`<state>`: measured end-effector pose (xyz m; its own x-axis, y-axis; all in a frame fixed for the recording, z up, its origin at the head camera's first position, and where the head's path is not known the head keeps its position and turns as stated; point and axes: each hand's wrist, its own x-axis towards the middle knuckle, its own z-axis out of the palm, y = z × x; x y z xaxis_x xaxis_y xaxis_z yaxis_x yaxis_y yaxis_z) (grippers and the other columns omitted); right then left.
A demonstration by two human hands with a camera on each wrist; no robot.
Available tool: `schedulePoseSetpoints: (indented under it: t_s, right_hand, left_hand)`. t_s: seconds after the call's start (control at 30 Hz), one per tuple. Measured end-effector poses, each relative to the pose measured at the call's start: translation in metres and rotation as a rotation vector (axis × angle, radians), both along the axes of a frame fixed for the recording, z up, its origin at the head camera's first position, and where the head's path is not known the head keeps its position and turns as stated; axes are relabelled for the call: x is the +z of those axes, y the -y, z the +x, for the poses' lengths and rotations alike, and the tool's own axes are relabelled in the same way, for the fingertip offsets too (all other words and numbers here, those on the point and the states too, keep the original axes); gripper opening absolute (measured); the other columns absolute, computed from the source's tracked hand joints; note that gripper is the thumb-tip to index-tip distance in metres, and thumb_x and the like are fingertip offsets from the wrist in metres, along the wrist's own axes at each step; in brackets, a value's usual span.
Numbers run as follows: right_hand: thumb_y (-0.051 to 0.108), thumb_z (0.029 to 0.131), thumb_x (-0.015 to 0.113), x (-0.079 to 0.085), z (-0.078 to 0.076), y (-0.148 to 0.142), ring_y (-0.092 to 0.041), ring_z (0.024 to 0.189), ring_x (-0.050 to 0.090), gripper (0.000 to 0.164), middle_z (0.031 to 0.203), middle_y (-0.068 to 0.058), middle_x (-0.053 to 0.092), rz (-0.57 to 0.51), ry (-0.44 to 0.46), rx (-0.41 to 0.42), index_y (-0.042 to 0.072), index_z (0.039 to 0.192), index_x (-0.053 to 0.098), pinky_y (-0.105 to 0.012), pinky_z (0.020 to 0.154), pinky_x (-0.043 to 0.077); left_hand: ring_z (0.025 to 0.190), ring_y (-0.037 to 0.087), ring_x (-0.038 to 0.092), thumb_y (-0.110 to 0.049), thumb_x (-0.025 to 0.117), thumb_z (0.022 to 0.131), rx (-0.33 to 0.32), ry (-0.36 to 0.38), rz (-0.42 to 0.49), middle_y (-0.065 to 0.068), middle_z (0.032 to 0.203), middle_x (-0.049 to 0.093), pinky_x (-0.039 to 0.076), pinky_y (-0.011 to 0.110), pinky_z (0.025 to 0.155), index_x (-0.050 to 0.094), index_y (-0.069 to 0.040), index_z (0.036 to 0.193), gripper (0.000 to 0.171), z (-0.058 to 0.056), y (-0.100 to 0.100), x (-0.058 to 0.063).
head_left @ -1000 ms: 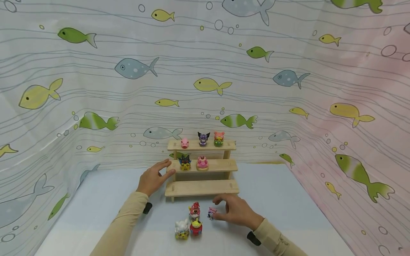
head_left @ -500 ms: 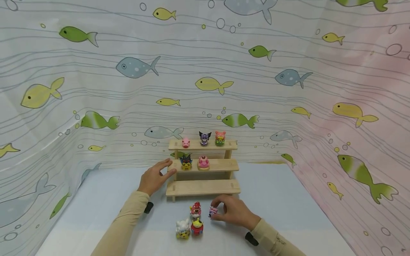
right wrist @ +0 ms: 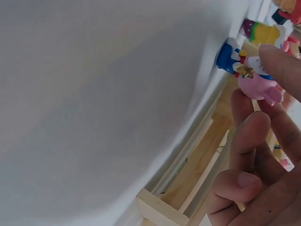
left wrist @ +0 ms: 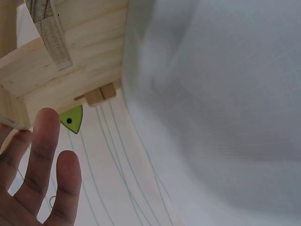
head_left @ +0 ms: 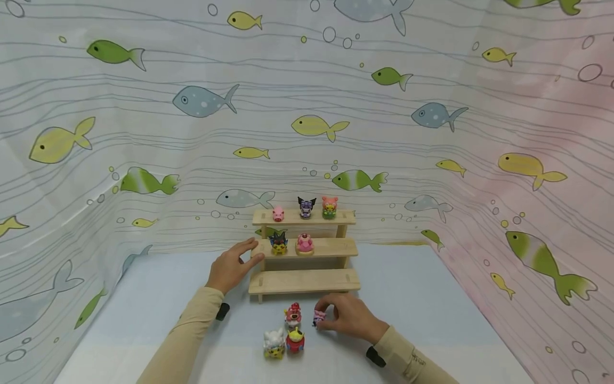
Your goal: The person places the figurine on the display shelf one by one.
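Observation:
My right hand [head_left: 354,316] pinches a small pink-and-blue figurine [head_left: 318,318] between thumb and forefinger, low over the table. In the right wrist view this figurine [right wrist: 256,84] shows a blue base and a gold star, with the forefinger over its top. My left hand [head_left: 230,268] is at the left end of the three-tier wooden shelf [head_left: 304,281], its fingertips at the middle tier. The left wrist view shows these fingers [left wrist: 44,150] fairly straight beside the wood. Left of the pinched figurine stand a red one [head_left: 293,316], a white-and-yellow one [head_left: 274,344] and a red-and-yellow one [head_left: 295,341].
On the top tier stand a pink pig [head_left: 278,214], a black-and-purple figurine [head_left: 306,208] and a pink-and-green one [head_left: 329,208]. The middle tier bears a dark-and-yellow figurine [head_left: 279,244] and a pink one [head_left: 304,244]. Fish-print cloth [head_left: 307,80] surrounds the table.
My right thumb and forefinger have closed on the pink-and-blue figurine, which stays about where it was. The left hand keeps its place at the shelf.

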<state>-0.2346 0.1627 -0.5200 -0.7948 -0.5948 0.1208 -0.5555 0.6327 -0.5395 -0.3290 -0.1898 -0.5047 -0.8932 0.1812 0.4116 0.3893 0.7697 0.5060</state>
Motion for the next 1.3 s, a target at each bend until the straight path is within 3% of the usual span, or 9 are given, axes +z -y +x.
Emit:
schedulePoseSetpoints:
  t_s: [0.3, 0.73, 1.0, 1.3]
  right_hand:
    - [0.038, 0.086, 0.083, 0.0, -0.004, 0.0, 0.003, 0.062, 0.052, 0.027, 0.1, 0.02, 0.068, 0.009, -0.006, 0.011, 0.029, 0.109, 0.072, -0.019, 0.054, 0.044]
    - [0.039, 0.086, 0.083, 0.016, -0.006, 0.0, 0.0, 0.065, 0.051, 0.028, 0.099, 0.02, 0.067, 0.022, -0.04, -0.033, 0.03, 0.111, 0.072, -0.021, 0.055, 0.043]
    - [0.037, 0.087, 0.083, 0.023, -0.008, -0.005, 0.001, 0.064, 0.05, 0.03, 0.101, 0.019, 0.067, -0.015, -0.122, -0.061, 0.029, 0.114, 0.073, -0.021, 0.053, 0.042]
    - [0.031, 0.088, 0.082, 0.044, -0.023, -0.011, -0.004, 0.068, 0.056, 0.027, 0.104, 0.014, 0.071, -0.076, -0.184, -0.113, 0.025, 0.114, 0.074, -0.023, 0.057, 0.045]
  left_hand:
    - [0.064, 0.005, 0.056, -0.056, 0.069, 0.092, 0.001, -0.019, 0.001, -0.001, 0.146, 0.058, 0.042, 0.028, 0.048, 0.065, -0.021, 0.139, 0.058, -0.001, 0.001, 0.0]
    - [0.064, 0.006, 0.056, -0.055, 0.069, 0.093, 0.001, -0.003, 0.01, -0.001, 0.146, 0.058, 0.043, 0.028, 0.048, 0.066, -0.021, 0.138, 0.057, 0.0, 0.0, 0.0]
    - [0.063, 0.005, 0.056, -0.054, 0.071, 0.092, 0.0, -0.012, 0.009, 0.0, 0.145, 0.059, 0.042, 0.027, 0.048, 0.066, -0.019, 0.138, 0.057, -0.001, 0.0, 0.0]
    - [0.065, 0.006, 0.056, -0.057, 0.068, 0.093, 0.004, -0.004, 0.006, -0.003, 0.146, 0.057, 0.043, 0.028, 0.049, 0.065, -0.022, 0.139, 0.058, -0.001, 0.002, -0.001]
